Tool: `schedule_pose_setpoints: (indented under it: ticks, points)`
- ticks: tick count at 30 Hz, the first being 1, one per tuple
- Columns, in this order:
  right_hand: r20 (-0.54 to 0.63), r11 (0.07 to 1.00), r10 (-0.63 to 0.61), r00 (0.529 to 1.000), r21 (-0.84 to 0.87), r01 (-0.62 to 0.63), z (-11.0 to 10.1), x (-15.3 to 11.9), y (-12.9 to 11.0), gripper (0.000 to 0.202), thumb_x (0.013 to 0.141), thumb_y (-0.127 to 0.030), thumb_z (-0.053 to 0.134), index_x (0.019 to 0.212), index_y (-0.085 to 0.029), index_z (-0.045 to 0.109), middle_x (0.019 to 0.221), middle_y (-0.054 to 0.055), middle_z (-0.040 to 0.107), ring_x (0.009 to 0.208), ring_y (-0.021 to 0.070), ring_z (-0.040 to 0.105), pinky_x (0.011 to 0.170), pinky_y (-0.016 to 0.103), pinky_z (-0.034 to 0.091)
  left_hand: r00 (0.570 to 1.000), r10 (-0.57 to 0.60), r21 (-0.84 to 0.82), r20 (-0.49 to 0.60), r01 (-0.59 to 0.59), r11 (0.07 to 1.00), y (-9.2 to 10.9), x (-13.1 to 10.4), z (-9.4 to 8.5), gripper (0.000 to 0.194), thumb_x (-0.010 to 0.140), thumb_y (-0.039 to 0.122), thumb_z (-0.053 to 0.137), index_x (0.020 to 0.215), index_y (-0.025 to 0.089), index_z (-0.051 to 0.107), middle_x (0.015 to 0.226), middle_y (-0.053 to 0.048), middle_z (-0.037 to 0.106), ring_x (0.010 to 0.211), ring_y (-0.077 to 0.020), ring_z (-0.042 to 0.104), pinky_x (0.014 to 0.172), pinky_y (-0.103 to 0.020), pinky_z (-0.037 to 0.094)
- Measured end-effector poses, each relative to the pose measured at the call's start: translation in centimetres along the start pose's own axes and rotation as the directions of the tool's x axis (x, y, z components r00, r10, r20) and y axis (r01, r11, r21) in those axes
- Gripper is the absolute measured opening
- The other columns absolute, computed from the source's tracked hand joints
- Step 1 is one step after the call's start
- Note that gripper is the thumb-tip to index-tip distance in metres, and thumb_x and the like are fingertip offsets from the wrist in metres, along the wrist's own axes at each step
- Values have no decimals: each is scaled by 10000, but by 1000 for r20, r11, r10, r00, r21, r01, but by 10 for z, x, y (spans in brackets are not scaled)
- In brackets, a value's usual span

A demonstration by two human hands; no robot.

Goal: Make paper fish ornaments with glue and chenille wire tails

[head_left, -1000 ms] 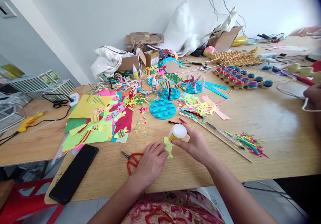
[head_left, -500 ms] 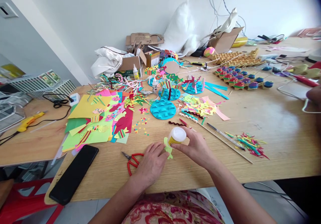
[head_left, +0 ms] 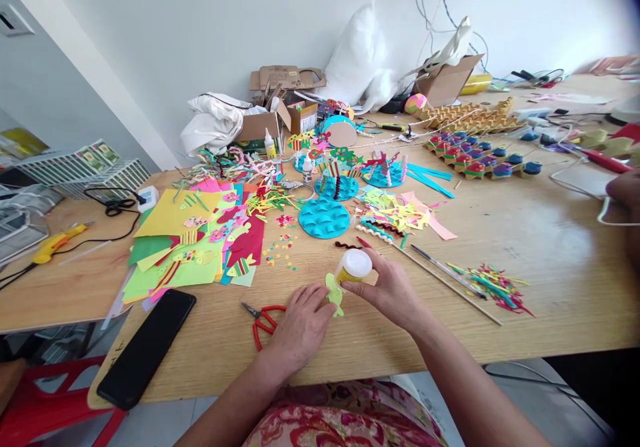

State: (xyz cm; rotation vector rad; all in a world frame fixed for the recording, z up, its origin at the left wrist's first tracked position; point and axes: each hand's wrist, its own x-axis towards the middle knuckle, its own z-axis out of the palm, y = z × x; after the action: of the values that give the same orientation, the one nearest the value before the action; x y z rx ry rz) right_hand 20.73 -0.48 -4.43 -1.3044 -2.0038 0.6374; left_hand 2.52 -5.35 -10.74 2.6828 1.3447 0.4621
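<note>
My right hand is wrapped round a small glue bottle with a white end and a yellow label, tilted over a light green paper fish. The fish lies flat on the wooden table. My left hand rests on the table with its fingertips at the fish's left edge, pressing it down. Red-handled scissors lie just left of my left hand. Beyond the bottle is a blue scalloped disc, with small coloured paper dots to its lower left.
A black phone lies at the front left, below stacked coloured papers. A wooden stick, a pen and paper shreds are on the right. Another person's hand shows at the right edge.
The view has shifted very slightly. My hands, the bottle and the fish keep nearly the same places. The other person's hand at the right edge has moved a little.
</note>
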Motion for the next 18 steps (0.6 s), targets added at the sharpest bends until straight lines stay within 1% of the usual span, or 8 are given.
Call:
schedule_pose_setpoints:
  ticks: [4, 6, 9, 13, 16, 18]
  points:
    - [4, 1000, 1, 1000, 11, -1, 0, 0, 1, 348, 662, -379, 675, 933, -179, 585, 935, 61, 668, 845, 241, 608, 691, 314, 454, 1000, 2, 7, -8, -2, 1000, 1, 1, 0, 223, 855, 167, 451, 1040, 219, 565, 1151, -62, 537, 1154, -208, 418, 980, -409, 358]
    - [18, 1000, 7, 1000, 7, -7, -1, 0, 2, 317, 668, -386, 668, 899, -184, 590, 907, 52, 671, 819, 236, 611, 680, 313, 453, 1000, 2, 1, -11, -2, 1000, 1, 1, -1, 227, 854, 167, 452, 1044, 222, 564, 1151, -62, 536, 1157, -204, 415, 978, -406, 361]
    - [6, 1000, 18, 1000, -4, -18, -1, 0, 2, 263, 675, -372, 659, 856, -191, 596, 842, 35, 673, 780, 229, 611, 656, 309, 447, 1000, -1, -6, -7, 1, 1000, 1, 1, -1, 228, 853, 163, 454, 1043, 222, 565, 1171, -64, 528, 1163, -202, 409, 981, -400, 357]
    - [14, 999, 7, 1000, 45, -8, -1, 1, 1, 306, 661, -377, 673, 891, -188, 600, 839, 33, 667, 774, 223, 607, 666, 307, 449, 1000, -1, -6, 0, 1, 1000, 0, 0, 0, 228, 847, 166, 465, 1045, 219, 564, 1164, -61, 535, 1165, -203, 408, 990, -405, 346]
    - [-48, 993, 47, 998, 110, -42, -7, 0, 4, 370, 641, -403, 687, 933, -195, 600, 857, 34, 663, 794, 231, 599, 717, 338, 447, 1000, -7, -15, 0, 7, 1000, 0, -1, -1, 225, 853, 175, 455, 1043, 223, 565, 1173, -62, 530, 1162, -199, 410, 983, -405, 353]
    - [-108, 978, 92, 990, 195, -70, -13, -3, 11, 421, 616, -422, 705, 950, -193, 591, 870, 39, 657, 811, 238, 593, 738, 355, 446, 1000, -11, -20, 1, 11, 1000, 1, 0, -3, 225, 856, 173, 447, 1039, 224, 567, 1178, -63, 523, 1156, -195, 413, 982, -399, 354]
